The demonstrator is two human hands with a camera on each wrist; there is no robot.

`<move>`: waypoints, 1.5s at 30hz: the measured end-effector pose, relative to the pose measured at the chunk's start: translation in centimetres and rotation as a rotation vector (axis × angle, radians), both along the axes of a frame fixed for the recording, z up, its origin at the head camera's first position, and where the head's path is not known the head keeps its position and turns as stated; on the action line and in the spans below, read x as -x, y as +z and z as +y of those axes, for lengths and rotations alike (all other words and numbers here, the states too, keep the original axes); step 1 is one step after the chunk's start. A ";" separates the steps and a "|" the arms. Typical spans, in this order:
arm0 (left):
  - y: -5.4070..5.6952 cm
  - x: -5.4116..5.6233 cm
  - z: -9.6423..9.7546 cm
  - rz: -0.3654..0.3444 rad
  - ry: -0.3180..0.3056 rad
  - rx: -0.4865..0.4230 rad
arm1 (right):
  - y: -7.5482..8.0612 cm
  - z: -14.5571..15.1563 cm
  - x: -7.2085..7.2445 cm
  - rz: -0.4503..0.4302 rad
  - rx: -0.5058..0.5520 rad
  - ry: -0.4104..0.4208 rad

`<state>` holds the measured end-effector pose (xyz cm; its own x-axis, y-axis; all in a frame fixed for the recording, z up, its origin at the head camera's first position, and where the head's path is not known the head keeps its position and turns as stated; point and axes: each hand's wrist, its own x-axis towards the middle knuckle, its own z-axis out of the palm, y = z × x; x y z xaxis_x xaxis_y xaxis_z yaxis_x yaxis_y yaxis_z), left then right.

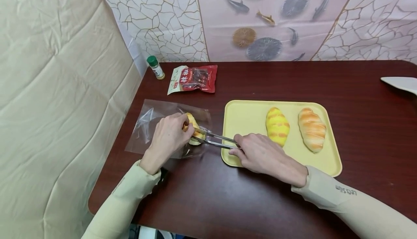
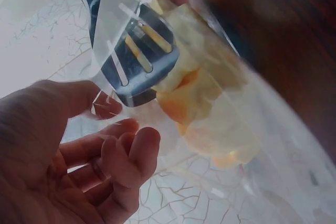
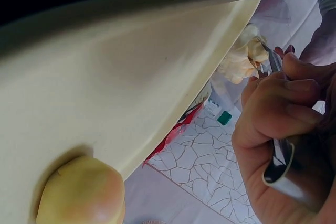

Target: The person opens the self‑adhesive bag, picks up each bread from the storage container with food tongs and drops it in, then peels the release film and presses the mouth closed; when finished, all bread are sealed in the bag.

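Observation:
My right hand grips metal tongs near their closed end, above the left part of the yellow tray. The tongs reach leftward to a bread roll, which lies at a clear plastic bag. In the left wrist view, a slotted tong head lies against the roll, with clear film over part of it. My left hand is beside the roll and pinches the bag's film between thumb and fingers. Its fingertips partly cover the roll in the head view.
On the tray lie a yellow striped roll and a tan striped roll. Toward the back left stand a green-capped shaker and a red snack packet. A white object juts in at the right edge. A padded cream panel borders the table's left side.

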<state>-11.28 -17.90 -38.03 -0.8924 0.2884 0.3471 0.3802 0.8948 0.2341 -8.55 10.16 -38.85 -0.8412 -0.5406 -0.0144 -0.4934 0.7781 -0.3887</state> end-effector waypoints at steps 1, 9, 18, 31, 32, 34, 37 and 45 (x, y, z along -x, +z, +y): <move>0.0 0.0 0.0 -0.005 0.001 -0.008 | 0.0 0.0 0.0 0.001 0.001 0.001; 0.0 0.1 -0.1 -0.070 0.023 -0.061 | 0.1 -0.1 0.2 0.025 0.013 0.022; -0.1 0.1 -0.2 -0.082 -0.075 -0.083 | 0.1 -0.9 0.6 0.088 0.007 0.058; 0.2 0.1 0.1 -0.066 -0.113 -0.073 | 0.2 -2.5 1.9 0.102 0.005 0.058; 0.3 0.1 0.1 -0.065 -0.112 -0.071 | 0.2 -2.6 2.0 0.100 0.004 0.058; 0.3 0.1 0.1 -0.057 -0.107 -0.062 | 0.2 -2.7 2.1 0.090 -0.001 0.058; 0.3 0.2 0.0 -0.039 -0.099 -0.041 | 0.2 -2.9 2.3 0.066 -0.012 0.053; 0.2 0.2 -0.3 -0.005 -0.068 -0.009 | -0.1 -2.8 2.5 0.059 0.000 0.038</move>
